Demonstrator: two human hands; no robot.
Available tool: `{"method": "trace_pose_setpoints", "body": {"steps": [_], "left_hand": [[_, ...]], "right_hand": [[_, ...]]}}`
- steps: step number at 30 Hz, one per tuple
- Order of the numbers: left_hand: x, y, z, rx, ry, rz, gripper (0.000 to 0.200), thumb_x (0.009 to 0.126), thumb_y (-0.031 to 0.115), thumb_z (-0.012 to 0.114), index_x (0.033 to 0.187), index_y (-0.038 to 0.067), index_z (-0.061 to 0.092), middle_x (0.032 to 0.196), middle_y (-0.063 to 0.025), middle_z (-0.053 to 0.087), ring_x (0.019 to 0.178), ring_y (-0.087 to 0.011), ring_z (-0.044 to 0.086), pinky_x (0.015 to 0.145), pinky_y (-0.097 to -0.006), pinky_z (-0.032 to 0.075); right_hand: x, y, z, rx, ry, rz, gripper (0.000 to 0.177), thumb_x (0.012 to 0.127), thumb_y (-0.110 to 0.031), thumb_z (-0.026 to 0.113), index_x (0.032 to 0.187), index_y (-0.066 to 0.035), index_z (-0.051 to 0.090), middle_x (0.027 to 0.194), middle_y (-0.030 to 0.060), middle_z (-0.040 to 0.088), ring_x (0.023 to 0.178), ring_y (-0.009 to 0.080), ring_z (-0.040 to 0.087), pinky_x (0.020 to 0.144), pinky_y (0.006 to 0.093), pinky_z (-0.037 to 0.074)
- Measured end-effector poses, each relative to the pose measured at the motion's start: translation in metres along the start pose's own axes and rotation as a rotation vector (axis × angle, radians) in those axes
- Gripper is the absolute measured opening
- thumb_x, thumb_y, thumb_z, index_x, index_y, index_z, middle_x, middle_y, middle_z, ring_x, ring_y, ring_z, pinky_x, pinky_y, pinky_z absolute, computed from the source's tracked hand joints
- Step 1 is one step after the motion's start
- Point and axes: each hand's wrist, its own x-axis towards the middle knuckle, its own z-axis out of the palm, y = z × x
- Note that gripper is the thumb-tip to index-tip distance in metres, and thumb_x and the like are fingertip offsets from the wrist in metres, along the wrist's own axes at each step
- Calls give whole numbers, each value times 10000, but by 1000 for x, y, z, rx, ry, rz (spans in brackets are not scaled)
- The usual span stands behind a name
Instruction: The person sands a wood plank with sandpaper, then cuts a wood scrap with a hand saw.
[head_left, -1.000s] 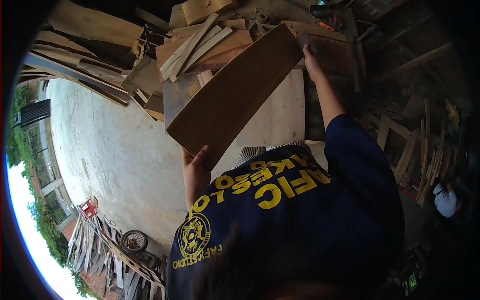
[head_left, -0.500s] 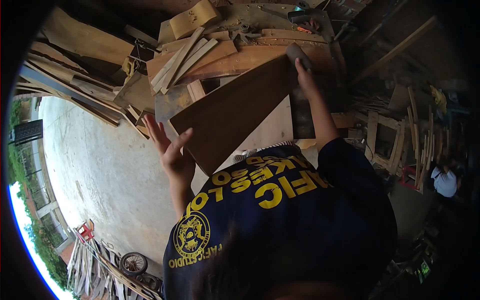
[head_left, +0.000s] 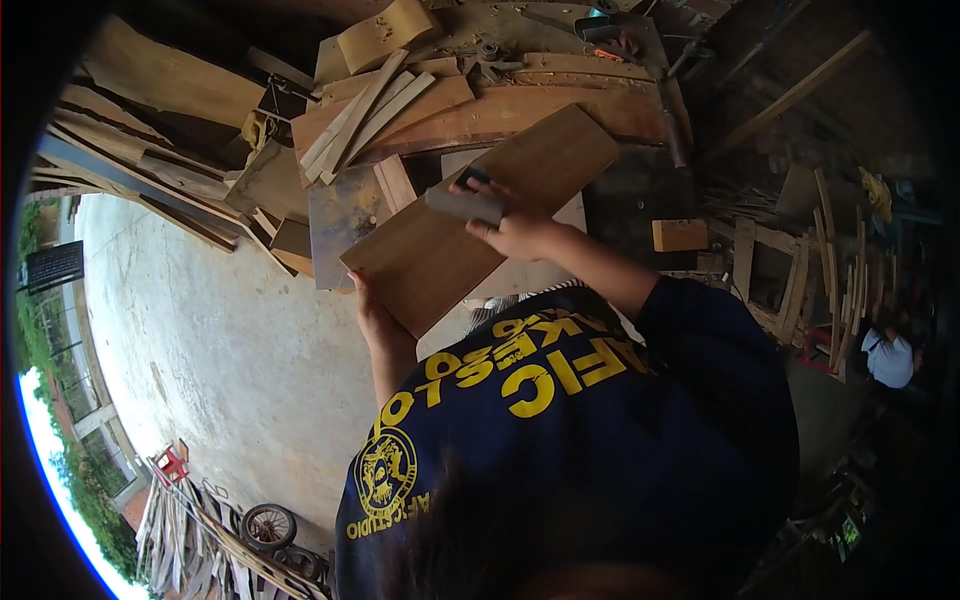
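A flat brown wooden board [head_left: 530, 185] slants across the middle of the head view, its near left end toward my body. My left hand [head_left: 382, 325] grips that near left end, thumb along the edge and the other fingers hidden beneath. On the board's upper face my right hand [head_left: 520, 232] holds a grey sanding block [head_left: 465, 206], palm down with the fingers over it. The block lies crosswise near the board's middle. What supports the board underneath is mostly hidden.
Ahead is a workbench [head_left: 655, 60] with curved wood pieces, thin strips [head_left: 370, 115], shavings and tools. A small wood block [head_left: 680, 235] sits to the right. Lumber leans at the left [head_left: 150, 150] and right. A person [head_left: 888, 358] is at the far right.
My right hand has brought the sanding block from the board's far right end to its middle. My left hand, previously spread beside the near end, now grips it. The board's face has tilted upward.
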Motion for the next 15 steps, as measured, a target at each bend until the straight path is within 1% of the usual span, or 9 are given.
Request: {"method": "trace_pose_setpoints", "body": {"steps": [1, 2, 3, 4, 5, 8, 12, 13, 15], "left_hand": [[1, 1, -1, -2, 9, 3, 659, 916, 542, 442, 1363, 67, 351, 1323, -141, 443, 1206, -302, 459, 1006, -434, 389], [2, 1, -3, 9, -13, -1, 659, 920, 535, 439, 1374, 70, 336, 1335, -141, 431, 1212, -302, 452, 1006, -434, 391], [3, 1, -4, 19, -37, -6, 659, 924, 529, 435, 1385, 73, 320, 1348, -140, 419, 1218, -303, 446, 1006, -434, 392], [3, 0, -4, 16, -30, -4, 659, 924, 529, 435, 1385, 73, 320, 1348, -140, 419, 1218, -303, 446, 1006, -434, 392], [5, 2, -4, 36, -37, 40, 653, 926, 523, 434, 1384, 71, 323, 1352, -142, 415, 1219, -305, 444, 1006, -434, 394], [15, 13, 5, 78, -16, 122, 636, 931, 508, 435, 1382, 71, 331, 1348, -146, 419, 1208, -308, 455, 1004, -432, 399], [28, 29, 4, 52, -15, 14, 594, 939, 472, 444, 1375, 81, 346, 1320, -150, 447, 1165, -310, 497, 983, -419, 421], [33, 31, 2, 56, -16, 7, 594, 939, 472, 444, 1375, 81, 346, 1320, -150, 447, 1165, -310, 497, 983, -419, 421], [43, 34, -4, 80, -13, 28, 584, 942, 452, 449, 1375, 76, 341, 1295, -150, 468, 1141, -309, 515, 955, -419, 446]], "right_hand": [[21, 73, 13, 263, 239, 285, 628, 934, -462, 437, 1395, -52, 315, 1397, 177, 401, 1249, 314, 435, 1023, 380, 351], [37, 149, 5, 377, 135, 502, 627, 927, -478, 441, 1339, -8, 390, 1270, 215, 519, 1173, 337, 504, 992, 358, 372], [35, 200, -8, 154, 373, 566, 621, 929, -480, 438, 1271, 38, 449, 1197, 217, 572, 1133, 338, 537, 979, 370, 383], [38, 265, 3, 243, 451, 685, 581, 928, -469, 448, 1243, 18, 479, 1230, 212, 549, 1140, 342, 525, 963, 375, 395], [25, 252, -11, 140, 599, 546, 537, 929, -433, 454, 1258, -9, 479, 1268, 215, 517, 1164, 339, 505, 959, 381, 397], [38, 183, 14, 161, 503, 318, 492, 931, -340, 455, 1334, -59, 432, 1338, 192, 461, 1241, 349, 430, 1010, 384, 362], [1, -39, 7, 77, 201, -302, 523, 953, -359, 435, 1431, -199, 297, 1489, 47, 276, 1386, 281, 211, 1137, 417, 166], [-10, -64, 4, 19, 203, -475, 524, 944, -355, 458, 1431, -242, 298, 1492, 23, 272, 1391, 258, 209, 1138, 409, 167], [-20, -55, 3, 111, 151, -488, 508, 938, -338, 480, 1417, -265, 329, 1486, 22, 286, 1385, 259, 223, 1122, 411, 211]]}}
